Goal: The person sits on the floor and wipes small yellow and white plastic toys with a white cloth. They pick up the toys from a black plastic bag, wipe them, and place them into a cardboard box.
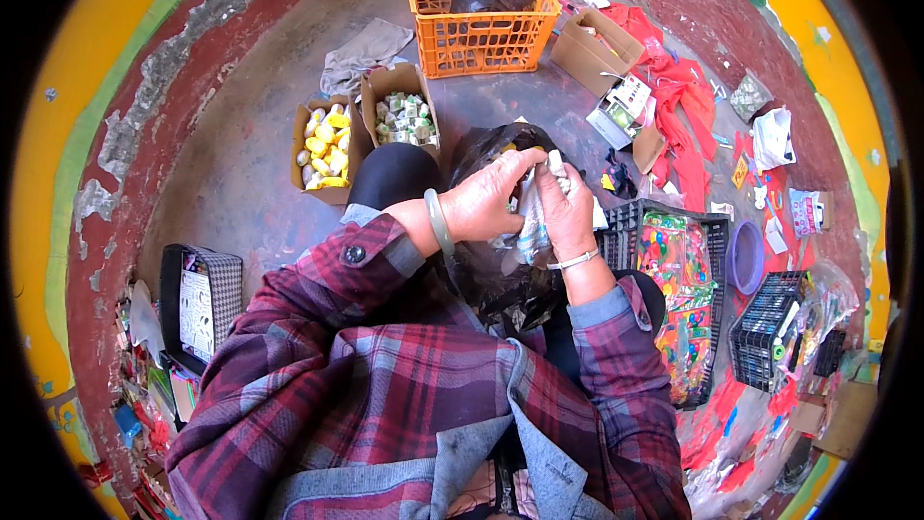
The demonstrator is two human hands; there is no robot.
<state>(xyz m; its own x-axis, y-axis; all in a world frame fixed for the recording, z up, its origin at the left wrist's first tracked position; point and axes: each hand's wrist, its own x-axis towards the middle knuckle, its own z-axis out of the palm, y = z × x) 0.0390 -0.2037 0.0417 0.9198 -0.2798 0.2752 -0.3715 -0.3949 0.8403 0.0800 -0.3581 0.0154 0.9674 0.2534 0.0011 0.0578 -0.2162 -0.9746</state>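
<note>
Both hands meet in front of me above a black plastic bag. My right hand is closed round a crumpled whitish cloth with bluish marks. From its top, by the right thumb, a small white piece sticks up; its kind is not clear. My left hand pinches the same cloth from the other side, its fingertips close to the right thumb. Part of the bundle is hidden behind the fingers. The bag lies between my knees, its mouth loosely gathered.
Beyond my left knee stand a carton of yellow and white egg-shaped items and a carton of small green-white pieces. An orange crate is farther off. At right are a black crate of colourful packets, a purple basin and red cloth.
</note>
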